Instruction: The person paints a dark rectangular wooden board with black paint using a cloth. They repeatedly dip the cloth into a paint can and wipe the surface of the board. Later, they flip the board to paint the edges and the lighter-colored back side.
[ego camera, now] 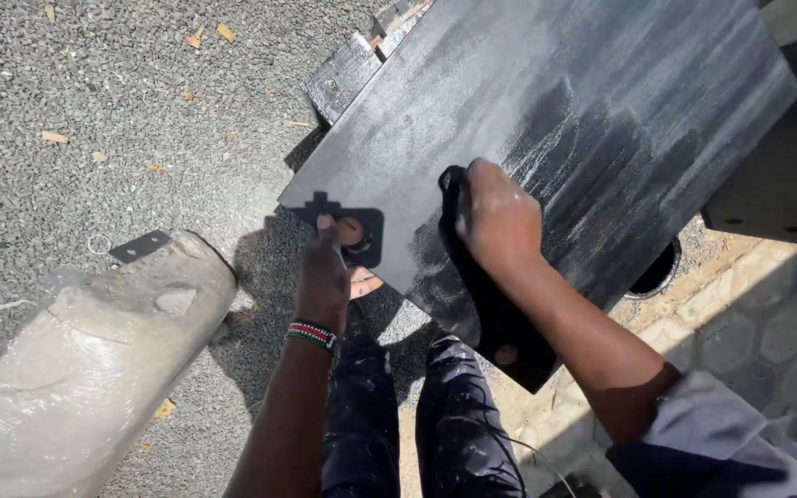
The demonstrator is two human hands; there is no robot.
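A large black-painted board (592, 101) with whitish dusty streaks lies tilted across the upper right. My right hand (498, 219) presses a small dark pad or cloth (451, 189) flat against the board's surface. My left hand (323, 277) grips the board's near corner, by a black bracket with a round tan fitting (354, 232). A beaded wristband sits on my left wrist. A second fitting (506, 354) shows on the board's lower edge.
A plastic-wrapped pale roll (85, 360) lies on the gravel at lower left. Another dark panel (781, 175) stands at right above hexagonal paving. A round hole (654, 272) shows under the board. Wood chips dot the gravel. My paint-spattered trousers are below.
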